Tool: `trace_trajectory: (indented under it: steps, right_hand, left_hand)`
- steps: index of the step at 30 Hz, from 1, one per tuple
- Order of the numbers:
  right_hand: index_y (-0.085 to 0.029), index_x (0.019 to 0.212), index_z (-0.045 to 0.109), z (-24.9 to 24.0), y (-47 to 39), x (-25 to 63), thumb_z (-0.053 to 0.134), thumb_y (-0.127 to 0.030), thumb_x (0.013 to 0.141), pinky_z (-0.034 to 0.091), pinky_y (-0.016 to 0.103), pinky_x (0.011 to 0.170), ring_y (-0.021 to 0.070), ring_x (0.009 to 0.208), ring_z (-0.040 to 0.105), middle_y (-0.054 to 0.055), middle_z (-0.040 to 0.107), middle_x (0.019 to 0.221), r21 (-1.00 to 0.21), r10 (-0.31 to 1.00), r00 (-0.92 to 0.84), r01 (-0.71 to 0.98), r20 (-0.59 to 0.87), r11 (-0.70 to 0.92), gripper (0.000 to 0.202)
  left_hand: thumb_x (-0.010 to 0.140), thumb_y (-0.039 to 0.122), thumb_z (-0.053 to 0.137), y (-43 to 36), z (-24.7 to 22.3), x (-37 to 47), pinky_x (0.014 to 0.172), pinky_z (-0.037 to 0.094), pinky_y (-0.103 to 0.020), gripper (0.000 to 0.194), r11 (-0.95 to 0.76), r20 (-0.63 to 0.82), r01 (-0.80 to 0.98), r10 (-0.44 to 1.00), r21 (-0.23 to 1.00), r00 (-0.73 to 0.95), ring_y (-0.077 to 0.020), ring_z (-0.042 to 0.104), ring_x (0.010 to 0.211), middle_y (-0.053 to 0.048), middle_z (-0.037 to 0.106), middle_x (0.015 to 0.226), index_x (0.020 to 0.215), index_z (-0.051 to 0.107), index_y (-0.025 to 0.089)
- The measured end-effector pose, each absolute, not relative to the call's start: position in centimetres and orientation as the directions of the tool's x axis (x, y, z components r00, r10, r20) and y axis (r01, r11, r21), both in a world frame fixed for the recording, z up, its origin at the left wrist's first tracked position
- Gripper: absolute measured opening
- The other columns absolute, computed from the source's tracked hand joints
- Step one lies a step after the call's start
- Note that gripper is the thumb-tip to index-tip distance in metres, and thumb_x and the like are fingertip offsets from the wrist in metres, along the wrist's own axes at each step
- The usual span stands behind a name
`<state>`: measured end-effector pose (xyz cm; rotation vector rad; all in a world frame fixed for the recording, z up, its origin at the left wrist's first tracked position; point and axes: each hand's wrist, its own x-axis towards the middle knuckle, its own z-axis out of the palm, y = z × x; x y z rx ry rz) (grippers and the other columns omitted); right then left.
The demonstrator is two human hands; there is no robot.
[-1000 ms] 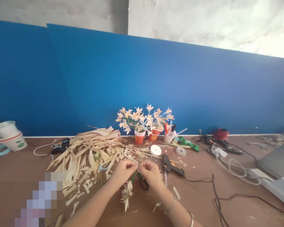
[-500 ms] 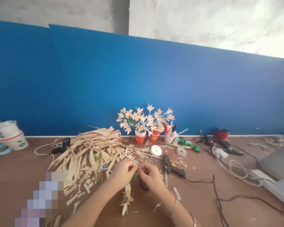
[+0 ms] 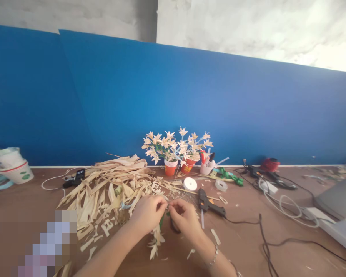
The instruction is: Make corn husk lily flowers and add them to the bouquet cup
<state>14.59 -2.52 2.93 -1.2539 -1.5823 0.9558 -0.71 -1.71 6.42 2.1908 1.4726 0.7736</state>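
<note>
My left hand (image 3: pixel 148 214) is closed in a pinch over the green stem of a flower spray (image 3: pixel 155 241). The spray's pale corn-husk petals hang down beneath that hand toward the table's front. Fingertip to fingertip with it, my right hand (image 3: pixel 185 217) is also pinched, at the upper end of the stem. What lies between its fingers is too small to make out. Part of a dark curved thing shows under the right palm, mostly hidden. A bracelet circles the right wrist.
Dried husks (image 3: pixel 109 188) heap up at left. Behind stand red cups of husk flowers (image 3: pixel 170 168) and a pen cup (image 3: pixel 207 167). A white tape roll (image 3: pixel 190 184), clear tape (image 3: pixel 221 185) and a glue gun (image 3: pixel 210 204) lie right, its cord (image 3: pixel 261 231) trailing. A laptop (image 3: pixel 338 196) sits far right.
The hanging flower spray has shifted slightly upward and to the right. Both hands stay pinched together in nearly the same place, with small finger movements.
</note>
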Motion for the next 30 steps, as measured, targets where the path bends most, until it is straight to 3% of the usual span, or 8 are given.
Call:
trace_trajectory:
  steps: [13,24,27,30]
  right_hand:
    - [-0.016,0.072,0.059,4.1,-1.7,16.4,0.054,-0.034,0.079,0.038,0.022,0.054,0.0126,0.057,0.049,0.000,0.057,0.061,-0.912,0.968,-0.170,0.338,0.183,0.232,0.020]
    - [-0.016,0.076,0.057,2.4,0.6,18.8,0.055,-0.048,0.077,0.041,0.025,0.059,0.0152,0.063,0.052,0.002,0.059,0.069,-0.949,0.982,-0.067,0.252,0.177,0.188,0.033]
    - [-0.016,0.084,0.059,2.4,0.5,19.0,0.049,-0.041,0.081,0.042,0.027,0.063,0.0169,0.068,0.054,0.004,0.061,0.076,-0.882,0.975,-0.067,0.416,0.212,0.220,0.027]
    - [-0.017,0.084,0.060,2.5,-0.3,18.9,0.049,-0.026,0.077,0.041,0.027,0.068,0.0170,0.072,0.054,0.005,0.060,0.082,-0.685,0.958,-0.204,0.670,0.202,0.287,0.016]
  left_hand:
    - [0.080,0.023,0.044,-1.6,6.3,-0.9,0.058,0.035,-0.025,0.018,-0.296,0.228,0.624,0.955,0.723,0.189,-0.0154,0.055,0.061,0.000,0.063,0.066,0.070,0.059,0.020]
    - [0.077,0.027,0.046,-0.7,6.4,-1.7,0.061,0.038,-0.028,0.018,-0.179,0.139,0.528,0.984,0.830,0.116,-0.0179,0.055,0.063,-0.001,0.060,0.063,0.065,0.057,0.019]
    - [0.076,0.027,0.047,-0.4,5.9,-1.9,0.062,0.038,-0.028,0.018,-0.169,0.142,0.485,0.986,0.858,0.093,-0.0180,0.054,0.062,-0.001,0.059,0.061,0.063,0.057,0.018]
    - [0.075,0.029,0.048,-0.1,5.4,-1.9,0.060,0.039,-0.028,0.019,-0.156,0.136,0.418,0.988,0.895,0.079,-0.0176,0.053,0.058,0.000,0.058,0.058,0.062,0.057,0.018]
